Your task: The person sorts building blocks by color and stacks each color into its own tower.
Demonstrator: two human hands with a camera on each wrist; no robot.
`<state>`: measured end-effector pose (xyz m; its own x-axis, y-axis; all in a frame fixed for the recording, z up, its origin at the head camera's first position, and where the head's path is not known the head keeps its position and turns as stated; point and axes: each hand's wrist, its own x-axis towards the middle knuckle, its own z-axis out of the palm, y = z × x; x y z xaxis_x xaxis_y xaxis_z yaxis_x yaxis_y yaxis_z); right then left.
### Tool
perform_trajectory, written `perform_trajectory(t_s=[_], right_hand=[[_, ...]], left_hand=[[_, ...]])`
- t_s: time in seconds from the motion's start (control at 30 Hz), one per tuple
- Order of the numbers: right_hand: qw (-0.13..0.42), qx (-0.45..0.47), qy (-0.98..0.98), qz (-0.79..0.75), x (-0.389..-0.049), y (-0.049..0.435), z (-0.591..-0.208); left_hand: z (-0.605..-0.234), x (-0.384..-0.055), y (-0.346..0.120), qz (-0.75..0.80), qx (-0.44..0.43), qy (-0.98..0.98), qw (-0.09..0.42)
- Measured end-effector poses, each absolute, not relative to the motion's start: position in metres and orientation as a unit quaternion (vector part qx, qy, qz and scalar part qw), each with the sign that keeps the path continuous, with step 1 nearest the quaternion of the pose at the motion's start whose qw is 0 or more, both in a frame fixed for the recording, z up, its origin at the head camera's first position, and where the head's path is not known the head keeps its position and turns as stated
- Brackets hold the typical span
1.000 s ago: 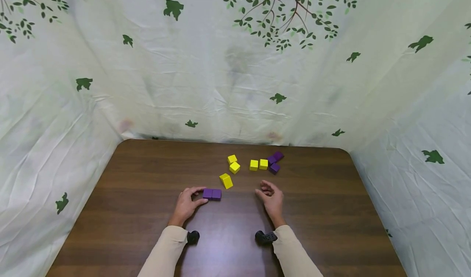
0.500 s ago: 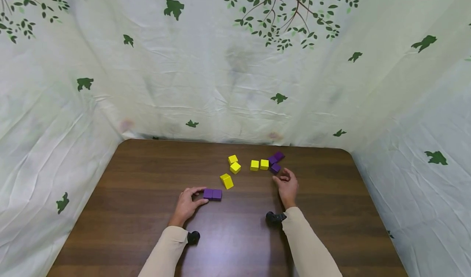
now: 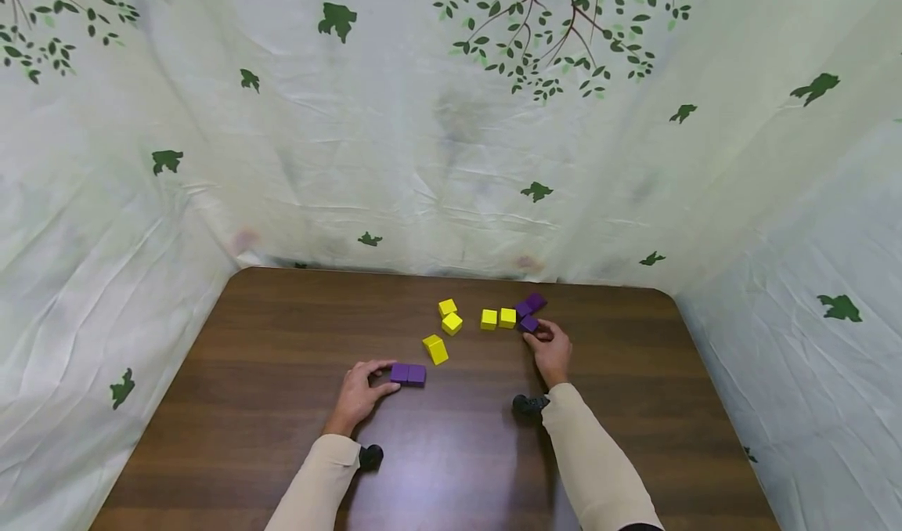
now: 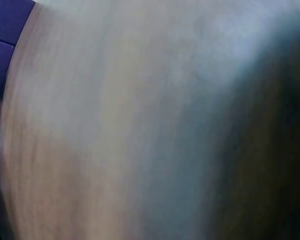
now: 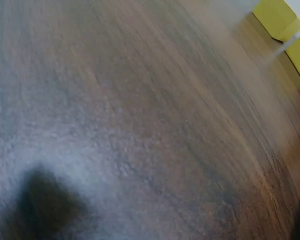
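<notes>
Two purple cubes [image 3: 408,374] sit side by side at the front, flush with each other. My left hand [image 3: 356,394] grips the left one between thumb and fingers. In the left wrist view the same purple cubes [image 4: 7,22] show at the left edge, with a fingertip beside them. At the back right my right hand [image 3: 553,352] has thumb and fingers round the nearest purple cube [image 3: 528,323] of a small cluster. Two more purple cubes [image 3: 530,305] touch or nearly touch it from behind. The right wrist view does not show the fingers.
Two yellow cubes [image 3: 498,319] stand left of the purple cluster. Further left are two more yellow cubes [image 3: 449,317] and a yellow block [image 3: 435,349] in front of them. The brown table [image 3: 282,319] ends at a leaf-patterned cloth [image 3: 451,155] on three sides.
My right hand has moved right and away from me to the purple cluster, and its fingers have come round the nearest cube. The left hand has stayed on its purple cube.
</notes>
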<state>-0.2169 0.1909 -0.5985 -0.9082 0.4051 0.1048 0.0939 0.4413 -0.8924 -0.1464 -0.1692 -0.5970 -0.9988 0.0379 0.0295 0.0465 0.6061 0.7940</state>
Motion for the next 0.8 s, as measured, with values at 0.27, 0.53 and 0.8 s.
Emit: perform_trajectory(t_s=[0.27, 0.53, 0.8], right_hand=[[0.151, -0.149, -0.831, 0.513, -0.215, 0.191, -0.598], [0.152, -0.127, -0.813, 0.547, -0.197, 0.185, -0.597], [0.144, -0.13, -0.806, 0.559, -0.179, 0.175, -0.597]], left_hand=[[-0.599, -0.146, -0.17, -0.446, -0.028, -0.895, 0.011], [-0.598, -0.145, -0.169, -0.446, -0.035, -0.894, 0.02], [-0.596, -0.145, -0.169, -0.447, -0.032, -0.894, 0.016]])
